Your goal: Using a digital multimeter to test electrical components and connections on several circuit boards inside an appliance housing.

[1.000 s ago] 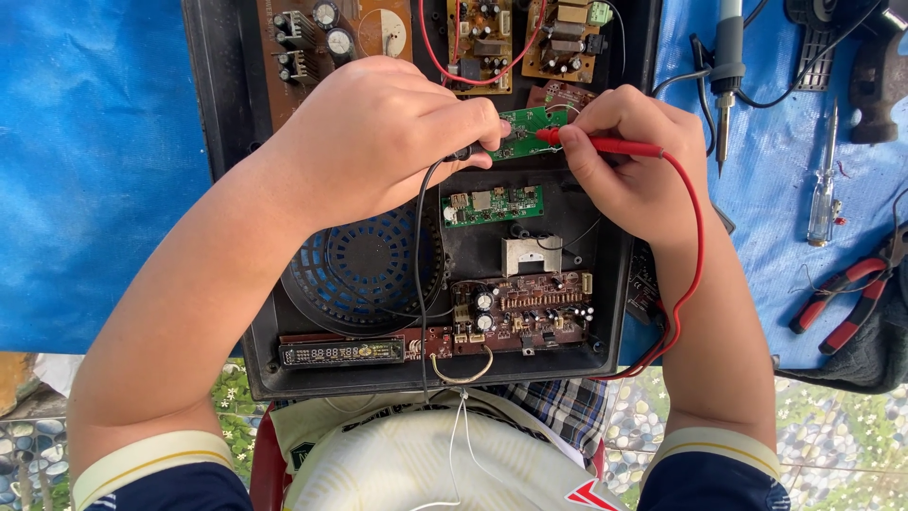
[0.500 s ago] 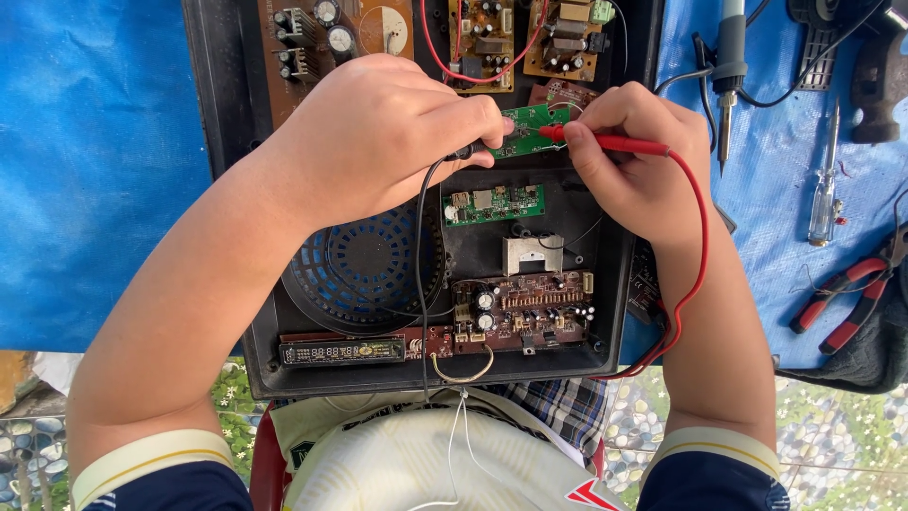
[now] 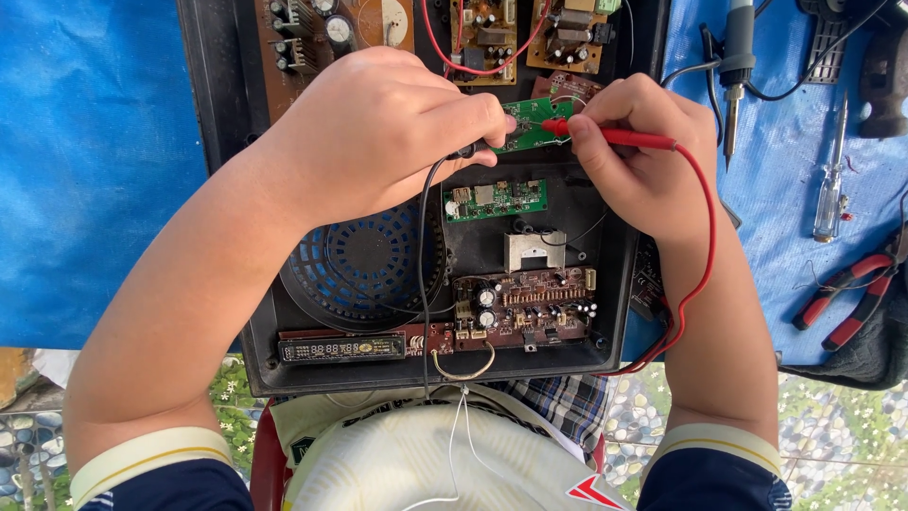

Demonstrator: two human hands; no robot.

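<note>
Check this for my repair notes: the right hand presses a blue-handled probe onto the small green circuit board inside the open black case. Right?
Not quite: the head view shows the right hand holding a red-handled probe, not blue. Its tip does rest on the small green circuit board in the open black case.

A blue tarpaulin (image 3: 85, 170) covers the work surface. An open black device housing (image 3: 619, 284) lies on it at centre. To the right lie a soldering iron (image 3: 736, 66), a screwdriver (image 3: 830, 185) and red-handled pliers (image 3: 846, 303); a dark tool (image 3: 884, 71) lies at far right.
</note>
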